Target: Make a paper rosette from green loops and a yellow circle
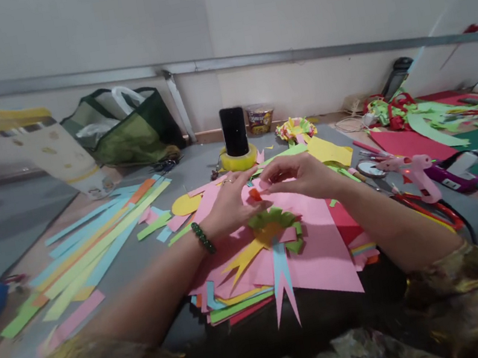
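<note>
My left hand (234, 203), with a green bead bracelet (203, 237) at its wrist, curves around a small orange paper piece (255, 194), which sits between thumb and fingers. Facing it, my right hand (297, 176) pinches a small pink paper piece (261, 185) at the fingertips. Just below both hands lies a paper rosette with a green folded rim (290, 220), a yellow forked tail (248, 257) and a blue tail (279, 261) ending in pink points. It rests on pink paper sheets (320, 257) over a stack of coloured paper (242, 307).
Coloured paper strips (98, 245) lie left, beside a tilted white tumbler (55, 148) and a green bag (133, 126). A phone (234, 132) stands in a yellow tape roll (239, 159). On the right are a pink glue gun (416, 171), scissors (449, 217) and paper scraps (436, 127).
</note>
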A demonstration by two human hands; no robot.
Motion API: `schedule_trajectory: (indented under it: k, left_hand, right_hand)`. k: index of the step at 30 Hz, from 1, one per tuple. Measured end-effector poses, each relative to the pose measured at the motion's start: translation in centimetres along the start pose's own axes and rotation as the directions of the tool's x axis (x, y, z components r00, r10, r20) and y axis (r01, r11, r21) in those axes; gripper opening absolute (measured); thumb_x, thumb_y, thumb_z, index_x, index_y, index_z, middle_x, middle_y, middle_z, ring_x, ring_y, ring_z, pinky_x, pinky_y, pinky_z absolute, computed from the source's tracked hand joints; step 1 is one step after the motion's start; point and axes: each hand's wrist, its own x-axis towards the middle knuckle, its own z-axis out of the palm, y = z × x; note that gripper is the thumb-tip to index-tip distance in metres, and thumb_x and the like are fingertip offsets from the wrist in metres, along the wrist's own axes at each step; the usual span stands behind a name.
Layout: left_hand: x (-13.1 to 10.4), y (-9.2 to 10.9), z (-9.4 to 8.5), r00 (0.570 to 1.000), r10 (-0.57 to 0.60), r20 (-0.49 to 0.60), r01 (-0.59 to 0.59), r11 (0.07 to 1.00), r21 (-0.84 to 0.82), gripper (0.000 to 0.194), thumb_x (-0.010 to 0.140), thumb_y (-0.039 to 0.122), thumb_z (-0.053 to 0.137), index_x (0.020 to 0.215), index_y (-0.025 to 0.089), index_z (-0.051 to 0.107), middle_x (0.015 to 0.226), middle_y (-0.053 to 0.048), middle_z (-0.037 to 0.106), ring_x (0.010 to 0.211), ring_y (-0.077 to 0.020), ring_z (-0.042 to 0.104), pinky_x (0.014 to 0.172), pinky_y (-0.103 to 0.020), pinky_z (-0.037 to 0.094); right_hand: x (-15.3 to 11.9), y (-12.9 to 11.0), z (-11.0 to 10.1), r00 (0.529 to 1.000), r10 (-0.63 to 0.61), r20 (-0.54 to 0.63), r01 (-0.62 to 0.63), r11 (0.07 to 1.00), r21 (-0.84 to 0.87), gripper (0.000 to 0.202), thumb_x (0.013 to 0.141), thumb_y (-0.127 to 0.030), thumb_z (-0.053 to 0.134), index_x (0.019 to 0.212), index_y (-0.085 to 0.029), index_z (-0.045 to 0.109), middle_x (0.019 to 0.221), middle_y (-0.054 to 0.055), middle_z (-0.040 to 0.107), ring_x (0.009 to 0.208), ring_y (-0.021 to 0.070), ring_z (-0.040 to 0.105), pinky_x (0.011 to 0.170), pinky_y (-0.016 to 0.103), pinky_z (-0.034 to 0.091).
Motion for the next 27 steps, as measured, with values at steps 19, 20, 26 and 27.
schedule_trajectory:
  k: [19, 20, 26, 27]
  left_hand:
    - [0.0, -1.0, -2.9, 0.894, -0.443, 0.068, 0.216, 0.560, 0.800, 0.040, 0.088, 0.007, 0.040, 0.098, 0.014, 0.078, 0.115, -0.020, 0.073, 0.117, -0.0369, 0.059, 0.109, -0.061, 0.031]
    - [0.0, -1.1, -2.8, 0.885, -0.457, 0.093, 0.203, 0.556, 0.806, 0.041, 0.088, 0.006, 0.040, 0.099, 0.014, 0.078, 0.117, -0.021, 0.072, 0.118, -0.0369, 0.059, 0.110, -0.061, 0.031]
    - [0.4, -1.7, -3.2, 0.857, -0.515, -0.019, 0.369, 0.587, 0.721, 0.041, 0.093, 0.026, 0.046, 0.124, 0.011, 0.069, 0.128, -0.023, 0.067, 0.126, -0.0407, 0.055, 0.111, -0.060, 0.032]
    - [0.5, -1.6, -3.4, 0.864, -0.501, -0.048, 0.404, 0.633, 0.661, 0.044, 0.091, 0.031, 0.050, 0.128, 0.013, 0.067, 0.130, -0.020, 0.067, 0.126, -0.0401, 0.055, 0.110, -0.057, 0.035]
  right_hand:
    - [-1.0, 3.1, -10.1, 0.594, -0.081, -0.800, 0.139, 0.990, 0.003, 0.022, 0.064, -0.031, 0.087, 0.079, -0.024, 0.072, 0.075, 0.000, 0.071, 0.070, 0.0161, 0.067, 0.068, 0.034, 0.058]
    - [-1.1, 3.3, -10.7, 0.561, -0.091, -0.823, 0.157, 0.988, -0.002, 0.022, 0.065, -0.031, 0.087, 0.079, -0.024, 0.071, 0.076, 0.000, 0.071, 0.071, 0.0166, 0.067, 0.069, 0.034, 0.058]
    - [-1.7, 3.3, -13.0, 0.365, -0.195, -0.910, 0.277, 0.956, -0.093, 0.024, 0.069, -0.037, 0.084, 0.082, -0.027, 0.067, 0.087, 0.002, 0.071, 0.086, 0.0205, 0.068, 0.073, 0.036, 0.056]
    - [-1.8, 2.9, -12.3, 0.463, -0.180, -0.868, 0.236, 0.969, -0.075, 0.026, 0.068, -0.038, 0.086, 0.083, -0.026, 0.068, 0.087, 0.002, 0.072, 0.086, 0.0207, 0.068, 0.074, 0.037, 0.056]
